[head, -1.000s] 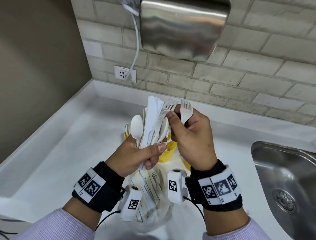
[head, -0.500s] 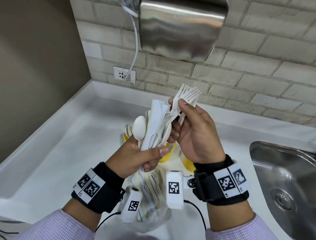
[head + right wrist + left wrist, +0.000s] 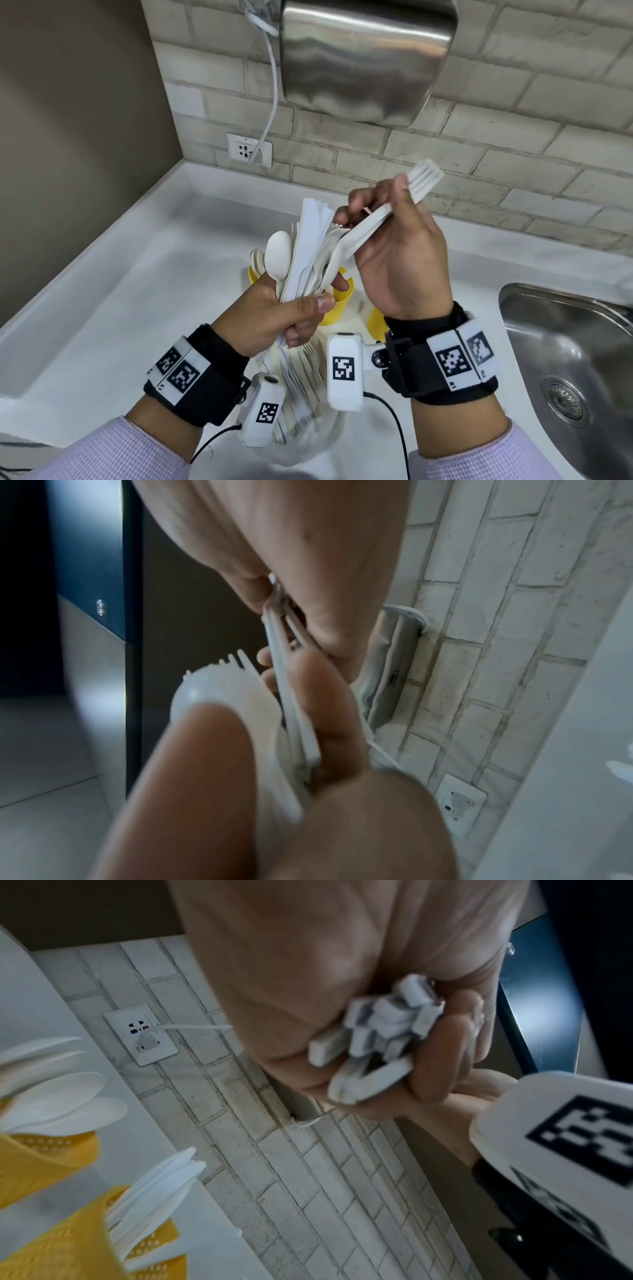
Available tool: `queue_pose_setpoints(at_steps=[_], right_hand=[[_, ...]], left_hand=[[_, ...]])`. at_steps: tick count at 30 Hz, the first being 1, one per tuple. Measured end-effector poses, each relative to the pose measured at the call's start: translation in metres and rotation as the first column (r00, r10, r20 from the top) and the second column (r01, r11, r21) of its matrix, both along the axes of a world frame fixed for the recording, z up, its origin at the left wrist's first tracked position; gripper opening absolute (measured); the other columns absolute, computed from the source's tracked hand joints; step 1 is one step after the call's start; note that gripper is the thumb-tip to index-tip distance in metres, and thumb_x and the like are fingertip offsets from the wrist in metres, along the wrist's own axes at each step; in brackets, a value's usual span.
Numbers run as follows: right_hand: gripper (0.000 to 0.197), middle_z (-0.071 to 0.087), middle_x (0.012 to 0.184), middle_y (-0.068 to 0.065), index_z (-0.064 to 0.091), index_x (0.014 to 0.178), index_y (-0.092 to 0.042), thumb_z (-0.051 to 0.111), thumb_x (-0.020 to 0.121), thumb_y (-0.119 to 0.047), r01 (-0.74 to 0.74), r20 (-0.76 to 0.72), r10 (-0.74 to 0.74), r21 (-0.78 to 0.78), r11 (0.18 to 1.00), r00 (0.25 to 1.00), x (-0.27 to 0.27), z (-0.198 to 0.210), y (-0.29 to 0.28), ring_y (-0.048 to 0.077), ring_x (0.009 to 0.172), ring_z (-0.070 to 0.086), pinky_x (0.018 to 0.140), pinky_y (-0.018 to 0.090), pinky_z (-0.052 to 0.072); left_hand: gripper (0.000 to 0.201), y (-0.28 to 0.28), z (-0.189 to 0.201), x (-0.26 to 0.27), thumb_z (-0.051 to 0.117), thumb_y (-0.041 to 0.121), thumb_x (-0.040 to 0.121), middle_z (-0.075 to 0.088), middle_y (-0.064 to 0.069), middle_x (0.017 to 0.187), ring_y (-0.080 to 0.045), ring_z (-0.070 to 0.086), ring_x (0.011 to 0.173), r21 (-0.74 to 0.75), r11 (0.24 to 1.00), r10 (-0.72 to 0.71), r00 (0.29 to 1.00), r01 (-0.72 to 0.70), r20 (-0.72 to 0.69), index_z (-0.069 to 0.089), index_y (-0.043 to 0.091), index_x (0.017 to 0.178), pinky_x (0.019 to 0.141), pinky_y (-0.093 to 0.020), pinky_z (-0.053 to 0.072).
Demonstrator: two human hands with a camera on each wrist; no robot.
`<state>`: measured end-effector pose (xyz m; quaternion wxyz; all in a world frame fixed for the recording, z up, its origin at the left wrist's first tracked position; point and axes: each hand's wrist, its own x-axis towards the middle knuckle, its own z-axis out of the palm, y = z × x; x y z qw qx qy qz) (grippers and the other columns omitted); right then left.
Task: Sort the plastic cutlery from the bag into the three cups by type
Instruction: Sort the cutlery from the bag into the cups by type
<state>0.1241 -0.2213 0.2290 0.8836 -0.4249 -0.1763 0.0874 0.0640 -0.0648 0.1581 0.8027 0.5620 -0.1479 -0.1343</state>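
Cutlery is split between three places: a mixed bundle (image 3: 308, 253) gripped upright in the left hand (image 3: 274, 315), a small set of forks (image 3: 387, 212) in the right hand (image 3: 400, 253), and the remainder in the bag (image 3: 301, 404) lying on the worktop (image 3: 120, 308) just below the wrists.

Hand state:
- Left hand: fingers and thumb curled round the handles of the bundle. The left wrist view shows the handle ends (image 3: 380, 1037) projecting from the closed fist. A spoon (image 3: 279, 255), knives and further fork tines stand up out of the bundle.
- Right hand: thumb and fingers pinch the fork handles, tines pointing up and to the right, clear of the bundle top. The lower ends of these forks lie against the bundle.

Cups: three yellow cups stand on the worktop beyond the hands. The left wrist view shows one cup (image 3: 44, 1161) holding spoons and a second cup (image 3: 85, 1240) holding knives. The third cup (image 3: 376, 322) is mostly hidden behind the right wrist; its contents cannot be told.

Step in hand, as judged: separation of forks from the mixed bundle, part-way through the sort.

Next move calls for:
1. Lift the forks fully free of the bundle without dragging neighbouring pieces out.
2. Carry them to the third cup, judged to be the fork cup.
3. Lower them handle-first.
4. Maintain the left-hand grip so that the bundle does not fan out or drop.
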Motion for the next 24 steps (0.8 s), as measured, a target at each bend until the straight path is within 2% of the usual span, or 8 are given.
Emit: queue_pose_setpoints(at_steps=[3,5,7,10,16,18,21,24], right_hand=[[0.031,0.053,0.067,0.007,0.046,0.087,-0.014,0.033,0.11,-0.03,0.194,0.017,-0.199,0.153,0.969,0.98,0.007,0.014,-0.009,0.024,0.06,0.054,0.068,0.039,0.051],[0.029,0.04,0.06,0.002,0.048,0.089,-0.015,0.035,0.111,-0.029,0.321,0.071,-0.335,0.162,0.933,0.939,0.01,0.022,-0.016,0.019,0.051,0.038,0.059,0.033,0.042],[0.024,0.035,0.058,-0.002,0.052,0.092,-0.014,0.039,0.111,-0.023,0.433,0.239,-0.42,-0.003,0.901,0.876,0.01,0.024,-0.023,0.018,0.049,0.029,0.052,0.031,0.032],[0.006,0.047,0.067,0.001,0.063,0.096,-0.013,0.06,0.1,-0.012,0.499,0.518,-0.275,-0.363,0.787,0.81,0.003,0.017,-0.021,0.021,0.054,0.039,0.052,0.029,0.036],[0.004,0.048,0.068,0.031,0.071,0.097,-0.006,0.068,0.095,-0.004,0.324,0.455,-0.061,-0.529,0.784,0.888,-0.01,-0.003,-0.011,0.025,0.055,0.034,0.052,0.026,0.032],[0.004,0.054,0.064,0.024,0.072,0.094,-0.005,0.068,0.095,-0.004,0.309,0.431,-0.071,-0.511,0.802,0.899,-0.009,-0.007,-0.011,0.017,0.054,0.04,0.053,0.022,0.033],[0.004,0.054,0.058,-0.01,0.072,0.096,-0.002,0.068,0.095,-0.003,0.292,0.418,-0.07,-0.496,0.818,0.906,-0.005,-0.009,-0.011,0.006,0.05,0.041,0.053,0.017,0.036],[0.004,0.052,0.059,-0.01,0.071,0.098,-0.002,0.068,0.094,-0.001,0.293,0.427,-0.075,-0.473,0.831,0.901,-0.003,-0.01,-0.011,0.003,0.052,0.043,0.056,0.015,0.038]], left_hand=[[0.021,0.003,0.0,0.0,0.068,0.025,0.088,0.039,0.002,0.058,-0.01,0.033,0.043,-0.017,1.0,0.005,1.0,-0.005,-0.017,0.07,0.015,0.106,0.044,-0.02,0.034],[0.017,0.004,0.0,0.001,0.069,0.025,0.086,0.04,0.003,0.057,-0.01,0.033,0.042,-0.027,1.0,0.009,0.999,-0.009,-0.032,0.071,0.017,0.101,0.044,-0.019,0.034],[0.014,0.004,0.001,0.001,0.07,0.026,0.085,0.038,0.002,0.056,-0.011,0.032,0.041,-0.031,0.999,0.017,0.999,-0.018,-0.043,0.07,0.018,0.096,0.044,-0.02,0.033],[0.013,0.004,0.0,0.003,0.071,0.026,0.084,0.034,-0.001,0.057,-0.012,0.031,0.041,-0.038,0.999,0.027,0.998,-0.029,-0.061,0.067,0.017,0.091,0.044,-0.02,0.031],[0.012,0.003,0.001,0.005,0.07,0.025,0.086,0.032,-0.001,0.058,-0.011,0.031,0.041,-0.057,0.998,0.016,0.998,-0.019,-0.067,0.063,0.016,0.088,0.044,-0.02,0.033],[0.012,0.003,0.001,0.005,0.07,0.026,0.086,0.032,-0.001,0.057,-0.011,0.031,0.041,-0.049,0.999,0.013,0.998,-0.016,-0.069,0.063,0.016,0.085,0.044,-0.02,0.033],[0.01,0.003,0.002,0.005,0.07,0.027,0.085,0.033,0.0,0.056,-0.011,0.031,0.041,-0.043,0.999,0.008,0.997,-0.011,-0.079,0.065,0.019,0.083,0.044,-0.019,0.033],[0.007,0.003,0.003,0.004,0.07,0.026,0.085,0.034,0.001,0.056,-0.01,0.032,0.04,-0.058,0.998,-0.014,0.996,0.009,-0.088,0.066,0.02,0.085,0.043,-0.019,0.034]])
